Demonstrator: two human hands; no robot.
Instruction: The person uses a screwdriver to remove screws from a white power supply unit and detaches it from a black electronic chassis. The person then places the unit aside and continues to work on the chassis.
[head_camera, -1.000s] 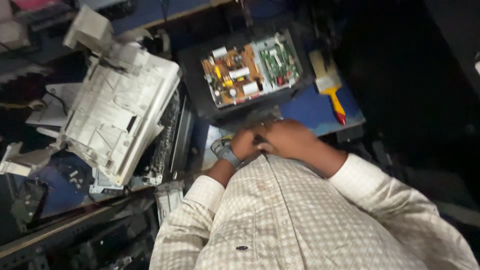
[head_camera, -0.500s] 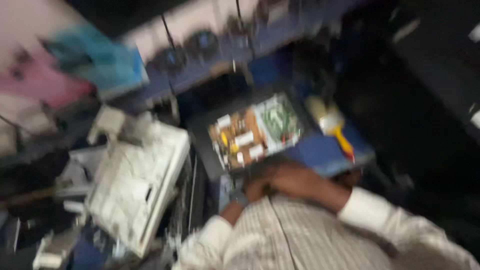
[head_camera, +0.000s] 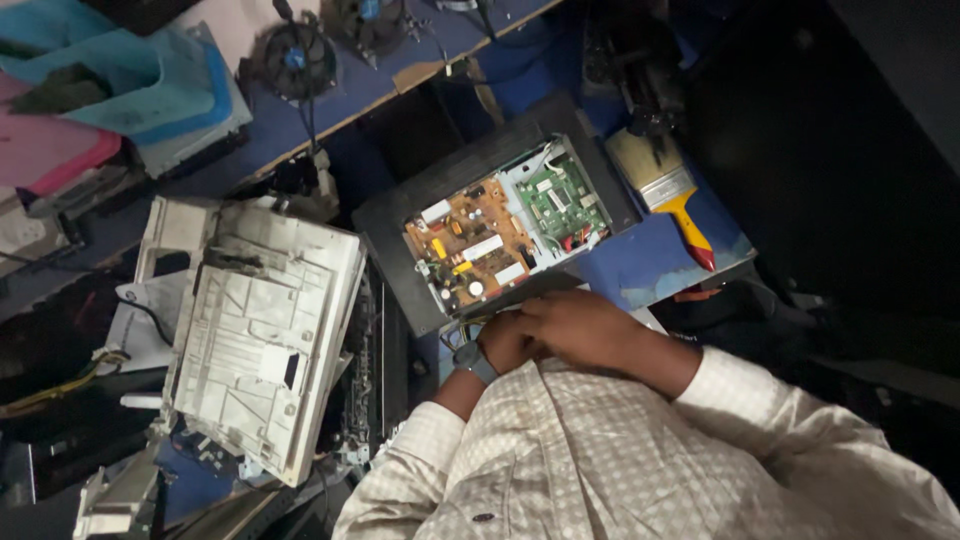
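Person is bending over the bench w/ both hands bunched together at the near edge of the black tray (head_camera: 400, 215), right where the boards are sitting. Right hand (head_camera: 585, 328) is lying on top, fingers curled down and inward, knuckles up; it's covering whatever is underneath, so can't tell if it's gripping anything. Left hand (head_camera: 508, 342) is tucked partly beneath the right one, wrist wearing a grey watch (head_camera: 474, 360); its fingers are hidden too, so open or closed can't be told. Both hands are touching each other and sitting just at the tray's front rim.

In the tray, the brown circuit board (head_camera: 475, 255) w/ yellow and white parts is lying flat, just beyond the fingertips. Green circuit board (head_camera: 558, 202) is sitting beside it, farther from the hands. Paintbrush (head_camera: 665, 190) w/ yellow-and-red handle is resting on the blue bench top (head_camera: 650, 265), off to the person's right of the tray. To the left, a white plastic printer cover (head_camera: 262, 335) is lying tilted, well apart from the hands. Small black fan (head_camera: 295, 58) is sitting at the far side of the bench.
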